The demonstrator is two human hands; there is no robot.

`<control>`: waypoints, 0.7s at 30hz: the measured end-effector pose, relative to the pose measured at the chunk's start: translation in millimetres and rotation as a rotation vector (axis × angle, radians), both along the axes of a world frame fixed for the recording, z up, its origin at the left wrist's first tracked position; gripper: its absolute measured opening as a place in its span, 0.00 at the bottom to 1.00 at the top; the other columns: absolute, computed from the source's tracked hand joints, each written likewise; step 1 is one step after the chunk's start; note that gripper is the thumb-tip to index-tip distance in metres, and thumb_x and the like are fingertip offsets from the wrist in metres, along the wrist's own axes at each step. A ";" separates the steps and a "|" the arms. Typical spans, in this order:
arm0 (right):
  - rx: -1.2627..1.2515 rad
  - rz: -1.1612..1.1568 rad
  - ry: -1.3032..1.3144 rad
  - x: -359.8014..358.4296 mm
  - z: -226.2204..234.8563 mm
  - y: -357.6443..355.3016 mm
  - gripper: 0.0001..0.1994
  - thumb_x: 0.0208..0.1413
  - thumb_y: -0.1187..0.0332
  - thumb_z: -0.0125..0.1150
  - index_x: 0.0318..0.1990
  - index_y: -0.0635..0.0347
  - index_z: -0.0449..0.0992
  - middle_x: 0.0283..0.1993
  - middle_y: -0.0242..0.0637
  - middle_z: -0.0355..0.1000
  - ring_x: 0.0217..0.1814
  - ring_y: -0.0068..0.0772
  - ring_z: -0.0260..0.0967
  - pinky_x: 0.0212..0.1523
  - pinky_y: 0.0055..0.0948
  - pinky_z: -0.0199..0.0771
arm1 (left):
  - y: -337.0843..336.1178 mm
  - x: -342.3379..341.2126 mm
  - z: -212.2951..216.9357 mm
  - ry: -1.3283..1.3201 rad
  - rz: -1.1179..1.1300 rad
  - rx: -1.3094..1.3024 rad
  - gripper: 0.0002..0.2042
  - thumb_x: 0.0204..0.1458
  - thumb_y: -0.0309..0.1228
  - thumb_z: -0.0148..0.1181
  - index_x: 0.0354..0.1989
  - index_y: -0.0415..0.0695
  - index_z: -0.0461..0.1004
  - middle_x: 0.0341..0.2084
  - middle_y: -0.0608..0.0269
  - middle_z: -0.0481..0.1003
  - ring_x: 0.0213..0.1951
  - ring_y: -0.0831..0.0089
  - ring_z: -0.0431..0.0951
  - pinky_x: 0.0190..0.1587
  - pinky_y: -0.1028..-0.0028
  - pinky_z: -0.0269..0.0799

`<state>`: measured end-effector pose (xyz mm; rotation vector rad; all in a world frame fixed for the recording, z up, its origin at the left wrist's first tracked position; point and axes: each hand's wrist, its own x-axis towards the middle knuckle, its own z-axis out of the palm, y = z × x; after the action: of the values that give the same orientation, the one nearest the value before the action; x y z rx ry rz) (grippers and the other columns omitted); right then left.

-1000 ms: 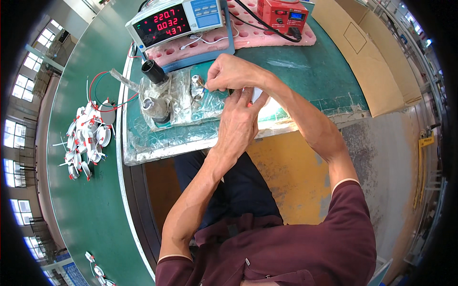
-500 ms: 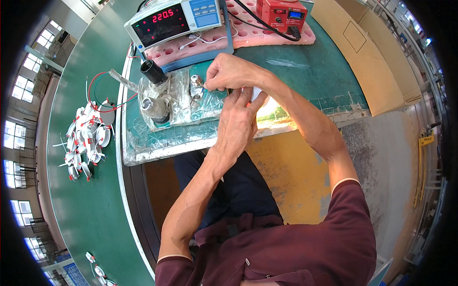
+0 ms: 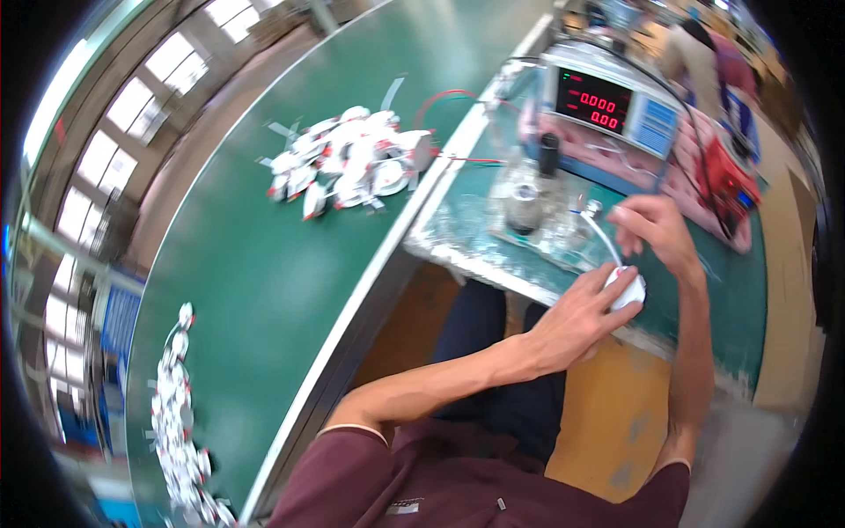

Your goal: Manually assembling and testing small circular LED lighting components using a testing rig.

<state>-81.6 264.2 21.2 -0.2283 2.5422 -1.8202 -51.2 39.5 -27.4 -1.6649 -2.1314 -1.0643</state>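
Both hands work together: left hand (image 3: pixel 576 321) fingers clamp small white round part (image 3: pixel 627 289) steady, right hand (image 3: pixel 656 233) pinches its white wire (image 3: pixel 601 242).

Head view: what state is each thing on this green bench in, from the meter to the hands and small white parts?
Grey bench meter with red display: switched on, digits lit.
Small round white part: held in the left hand's grip, white wire attached.
Left hand: closed on the part.
Right hand: pinching the white wire.
Heap of white parts: lying loose on the green table.
Foil-covered tray: lying flat.
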 end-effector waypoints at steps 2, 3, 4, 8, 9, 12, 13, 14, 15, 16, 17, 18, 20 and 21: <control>-0.044 -0.018 -0.008 2.5 -1.8 -9.2 0.14 0.64 0.61 0.61 0.37 0.64 0.81 0.24 0.29 0.75 0.22 0.17 0.70 0.24 0.17 0.65 | -66.5 -4.1 18.2 -0.028 0.135 0.000 0.27 0.41 0.16 0.62 0.55 0.45 0.77 0.61 0.40 0.69 0.62 0.43 0.70 0.64 0.52 0.65; -0.059 0.018 -0.029 -0.6 -2.8 -14.8 0.13 0.64 0.62 0.61 0.37 0.65 0.81 0.24 0.30 0.76 0.22 0.17 0.71 0.23 0.17 0.65 | -106.8 -10.2 23.1 -0.049 0.216 0.029 0.26 0.42 0.16 0.62 0.54 0.45 0.79 0.59 0.40 0.71 0.61 0.42 0.71 0.64 0.53 0.65; -0.075 0.063 -0.048 -6.2 -4.4 -21.6 0.13 0.64 0.63 0.61 0.38 0.65 0.81 0.25 0.31 0.76 0.22 0.17 0.71 0.23 0.18 0.65 | -151.4 -15.9 18.8 0.075 0.364 0.022 0.25 0.39 0.16 0.63 0.51 0.42 0.78 0.57 0.41 0.73 0.59 0.42 0.72 0.62 0.54 0.67; -0.016 0.096 -0.109 -1.3 -5.7 -33.3 0.11 0.63 0.65 0.62 0.37 0.66 0.81 0.25 0.32 0.77 0.23 0.18 0.72 0.23 0.18 0.66 | -326.7 2.2 23.3 0.151 1.078 -0.033 0.20 0.47 0.14 0.59 0.49 0.45 0.81 0.55 0.38 0.74 0.56 0.43 0.76 0.60 0.57 0.71; -0.005 0.118 -0.101 2.0 -4.6 -34.0 0.11 0.63 0.65 0.62 0.37 0.66 0.81 0.25 0.32 0.77 0.23 0.18 0.72 0.23 0.18 0.66 | -368.3 11.1 21.2 0.159 1.223 -0.033 0.18 0.50 0.14 0.57 0.48 0.43 0.81 0.54 0.37 0.74 0.56 0.42 0.76 0.60 0.57 0.71; -0.020 0.112 -0.107 5.8 0.1 -44.4 0.11 0.62 0.66 0.62 0.37 0.67 0.81 0.25 0.33 0.77 0.23 0.18 0.72 0.23 0.18 0.66 | -489.4 58.4 5.9 -0.003 1.672 -0.605 0.14 0.53 0.28 0.62 0.47 0.37 0.79 0.49 0.36 0.76 0.53 0.40 0.74 0.56 0.51 0.71; -0.005 0.095 -0.119 7.4 1.9 -48.3 0.11 0.62 0.66 0.61 0.38 0.68 0.81 0.25 0.33 0.77 0.23 0.19 0.72 0.23 0.18 0.66 | -486.5 64.7 22.5 -0.117 1.777 -0.817 0.14 0.54 0.30 0.62 0.47 0.38 0.79 0.48 0.37 0.76 0.51 0.37 0.74 0.54 0.50 0.71; 0.011 0.073 -0.131 9.0 4.8 -52.0 0.11 0.62 0.67 0.61 0.38 0.68 0.82 0.24 0.34 0.77 0.23 0.19 0.72 0.23 0.18 0.66 | -498.2 56.6 20.7 -0.061 1.783 -0.743 0.14 0.54 0.31 0.62 0.48 0.38 0.79 0.49 0.38 0.76 0.52 0.39 0.74 0.54 0.51 0.71; 0.023 0.084 -0.123 10.9 9.7 -58.2 0.11 0.62 0.67 0.61 0.38 0.68 0.82 0.24 0.34 0.77 0.23 0.19 0.72 0.23 0.18 0.66 | -510.0 49.0 23.5 -0.004 1.795 -0.672 0.14 0.55 0.31 0.62 0.48 0.38 0.79 0.49 0.39 0.76 0.53 0.41 0.74 0.54 0.51 0.71; 0.014 0.099 -0.130 14.1 15.5 -67.4 0.11 0.62 0.67 0.61 0.37 0.68 0.82 0.24 0.34 0.77 0.23 0.19 0.72 0.23 0.18 0.67 | -511.0 31.4 25.7 0.067 1.710 -0.520 0.16 0.56 0.32 0.62 0.50 0.38 0.78 0.51 0.40 0.76 0.55 0.43 0.74 0.56 0.53 0.71; 0.008 0.106 -0.140 18.8 22.1 -77.2 0.11 0.62 0.67 0.61 0.37 0.68 0.82 0.25 0.34 0.77 0.23 0.19 0.72 0.23 0.18 0.67 | -506.1 4.2 27.3 0.134 1.613 -0.370 0.17 0.57 0.34 0.62 0.51 0.37 0.77 0.53 0.41 0.76 0.57 0.46 0.74 0.57 0.54 0.70; 0.023 0.086 -0.185 20.9 28.5 -91.8 0.09 0.60 0.69 0.63 0.35 0.68 0.83 0.25 0.35 0.78 0.24 0.21 0.74 0.26 0.20 0.70 | -495.8 -25.1 28.0 0.071 1.525 -0.283 0.19 0.58 0.35 0.61 0.54 0.37 0.75 0.56 0.41 0.74 0.59 0.47 0.72 0.60 0.56 0.68; 0.028 0.121 -0.189 32.8 32.4 -115.7 0.08 0.59 0.70 0.64 0.36 0.68 0.83 0.26 0.35 0.78 0.25 0.21 0.75 0.27 0.20 0.71 | -479.3 -95.8 24.4 0.008 1.344 -0.138 0.24 0.60 0.38 0.60 0.60 0.35 0.71 0.60 0.41 0.70 0.63 0.49 0.69 0.65 0.59 0.65; 0.020 0.147 -0.201 40.6 35.8 -125.4 0.07 0.57 0.71 0.66 0.36 0.68 0.83 0.26 0.35 0.79 0.26 0.21 0.76 0.29 0.21 0.73 | -477.5 -142.0 14.6 -0.003 1.247 -0.086 0.26 0.61 0.39 0.59 0.63 0.34 0.68 0.63 0.41 0.68 0.65 0.49 0.68 0.67 0.61 0.63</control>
<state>-41.0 138.7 57.0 -0.2139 2.3413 -1.6731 -193.3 -438.0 -12.9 -0.1087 -2.5091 -0.5299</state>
